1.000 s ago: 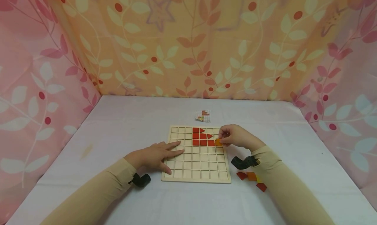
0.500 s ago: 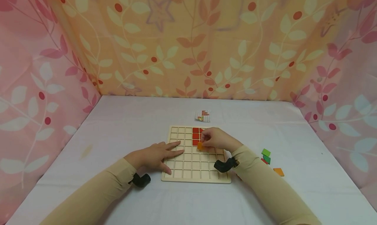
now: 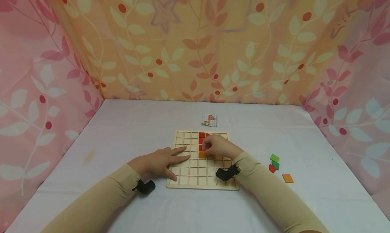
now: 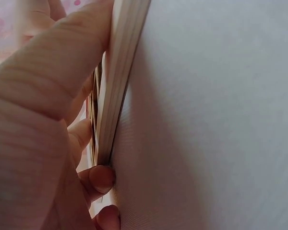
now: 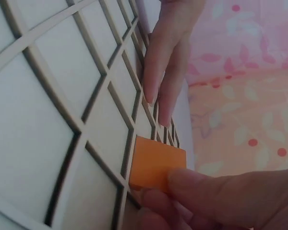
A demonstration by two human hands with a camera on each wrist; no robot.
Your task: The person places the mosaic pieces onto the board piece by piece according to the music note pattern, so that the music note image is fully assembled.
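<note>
My right hand (image 3: 217, 146) pinches an orange square tile (image 5: 156, 162) between thumb and fingers, over the wooden grid board (image 3: 189, 183). In the head view the tile overlaps the cell just below a column of red tiles (image 3: 201, 135). In the right wrist view it stands tilted against the grid's ridges. My left hand (image 3: 156, 162) rests spread on the board's left side, its fingers straight. The left wrist view shows the left thumb (image 4: 48, 62) along the board's edge (image 4: 116, 81). My right hand hides part of the red tiles.
Right of the board lie a light green tile (image 3: 275, 157), a dark green piece (image 3: 275, 165), a red piece (image 3: 272, 168) and an orange square (image 3: 287, 178). Behind the board is a small printed pattern card (image 3: 209, 120). Floral curtains (image 3: 195, 46) enclose the table (image 3: 146, 118).
My right hand has carried the orange tile from the board's right edge leftward, then slightly down to the cell below the red column. The left hand stays in place.
</note>
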